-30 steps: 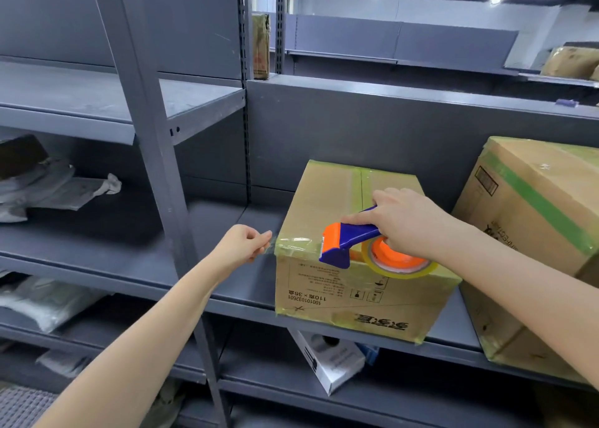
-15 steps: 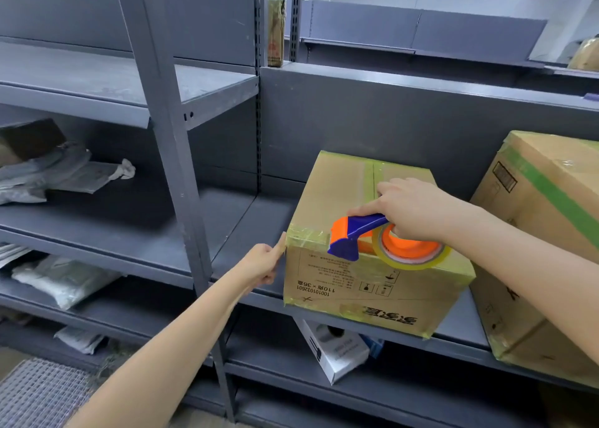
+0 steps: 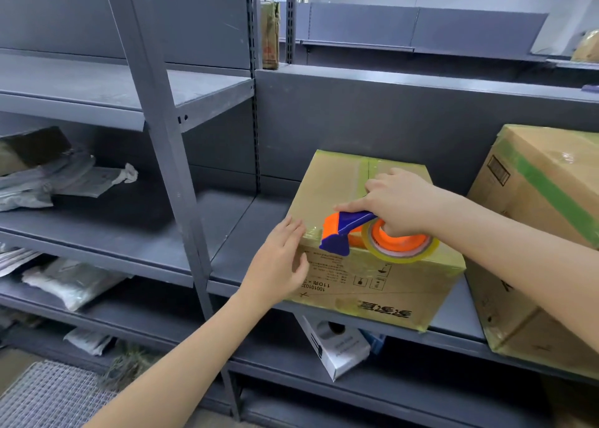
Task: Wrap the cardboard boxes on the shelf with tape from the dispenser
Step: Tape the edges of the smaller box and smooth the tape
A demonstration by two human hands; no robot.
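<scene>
While the right hand [image 3: 398,204] grips the tape dispenser [image 3: 340,233] at the front top edge of the cardboard box [image 3: 334,184], the left hand [image 3: 278,265] lies flat on the box's near left corner, fingers straight, and I'd say it's pressing a tape end down. A glossy strip of tape [image 3: 311,233] runs from those fingers to the dispenser's blue-and-orange head, so this looks like a pass just starting along the front edge. The box sits angled on the grey shelf [image 3: 240,233], its front corner past the shelf lip. How far along? A fair way, by my reading: yellowish film already bands the top seam, the top edges and the bottom front edge, and it's wrinkled at the corners. The front panel with its printed codes shows bare card in the middle. On the right, close beside it, stands a larger box [image 3: 547,155], shiny with film and crossed by a green band. The tape roll [image 3: 402,254] looks thin on its orange hub. Left to do, I judge: run this strip to the far corner, cut it, smooth it.
</scene>
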